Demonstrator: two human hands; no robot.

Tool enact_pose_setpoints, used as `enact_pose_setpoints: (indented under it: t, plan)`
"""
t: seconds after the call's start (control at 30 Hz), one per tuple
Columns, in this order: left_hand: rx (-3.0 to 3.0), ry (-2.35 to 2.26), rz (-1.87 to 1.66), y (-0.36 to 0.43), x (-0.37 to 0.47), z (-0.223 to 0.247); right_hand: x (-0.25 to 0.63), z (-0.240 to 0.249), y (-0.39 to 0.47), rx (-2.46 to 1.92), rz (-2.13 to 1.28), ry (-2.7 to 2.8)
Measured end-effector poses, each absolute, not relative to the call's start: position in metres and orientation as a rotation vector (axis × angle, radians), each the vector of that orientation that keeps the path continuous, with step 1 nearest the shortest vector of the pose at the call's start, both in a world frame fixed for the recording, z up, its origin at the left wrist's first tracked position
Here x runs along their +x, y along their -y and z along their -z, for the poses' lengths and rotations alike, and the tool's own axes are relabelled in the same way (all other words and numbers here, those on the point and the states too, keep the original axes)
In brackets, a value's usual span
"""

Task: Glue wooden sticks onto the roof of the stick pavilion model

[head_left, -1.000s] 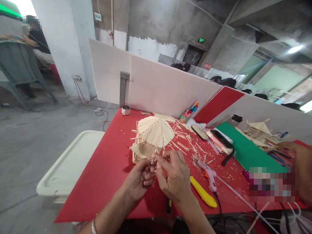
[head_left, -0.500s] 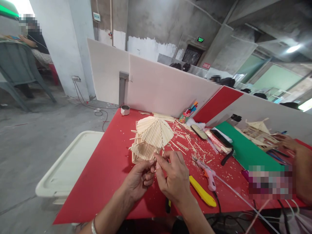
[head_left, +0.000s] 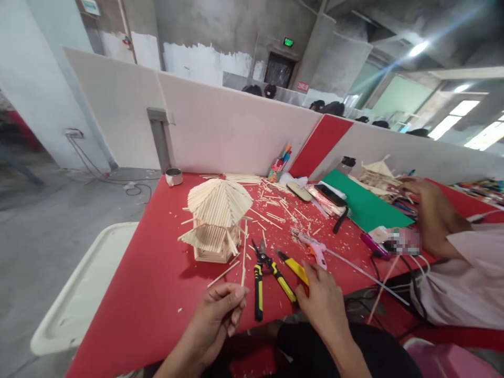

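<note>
My left hand pinches a thin wooden stick that points up and away over the red tabletop. The fingers of my right hand are closed around the rear end of a yellow utility knife, which lies on the table. Between my hands rest pliers with black and yellow handles, their handles spread. A small pavilion model built of wooden sticks stands upright beyond my left hand, with a peaked upper roof and a lower flared one. Neither hand touches the model.
A pink glue gun lies beyond my right hand, its clear glue stick trailing rightward. Stick offcuts cover the back of the table. A metal cup stands at the far left corner. A co-worker's arm is on the right.
My hands have come apart and left the model. My left hand now holds a stick nearer me; my right hand has moved right onto the knife. The view has swung right.
</note>
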State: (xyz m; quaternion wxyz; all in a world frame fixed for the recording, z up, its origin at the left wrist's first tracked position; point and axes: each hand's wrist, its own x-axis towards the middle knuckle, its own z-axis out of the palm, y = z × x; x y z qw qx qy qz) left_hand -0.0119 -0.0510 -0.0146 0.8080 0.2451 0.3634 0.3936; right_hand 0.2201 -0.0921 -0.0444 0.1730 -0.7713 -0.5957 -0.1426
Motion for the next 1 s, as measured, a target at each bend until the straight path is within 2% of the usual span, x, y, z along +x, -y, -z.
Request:
enact_pose_setpoints:
  t: [0.13,0.23,0.33,0.43,0.53,0.67,0.77,0.83,0.9,1.0]
  plan:
    - [0.622,-0.873,-0.881,0.046,0.008,0.016,0.188,0.043,0.095,-2.079,0.248,1.729]
    - [0.703,-0.907,-0.903,0.044,0.016,0.018,0.154,0.04,0.092,-2.204,0.197,1.722]
    - [0.771,-0.961,-0.936,0.042,0.019,0.015,0.143,0.033,0.085,-2.34,-0.001,1.649]
    - [0.815,-0.997,-0.966,0.04,0.022,0.011,0.16,0.027,0.08,-2.271,-0.257,1.553]
    - [0.862,-1.033,-1.011,0.036,0.027,0.013,0.184,0.023,0.082,-1.922,-0.704,1.277]
    - [1.069,-1.095,-1.129,0.029,0.033,0.017,0.199,0.012,0.098,-1.047,-1.455,0.626]
    - [1.259,-1.167,-1.198,0.026,0.038,0.012,0.19,0.005,0.111,-0.504,-1.735,0.331]
    - [1.382,-1.205,-1.236,0.026,0.041,0.004,0.178,0.008,0.115,-0.447,-1.83,0.3]
    - [1.489,-1.216,-1.272,0.026,0.043,-0.004,0.166,0.018,0.116,-0.64,-1.823,0.355]
    - [1.609,-1.2,-1.305,0.03,0.045,-0.013,0.157,0.035,0.114,-1.089,-1.483,0.682]
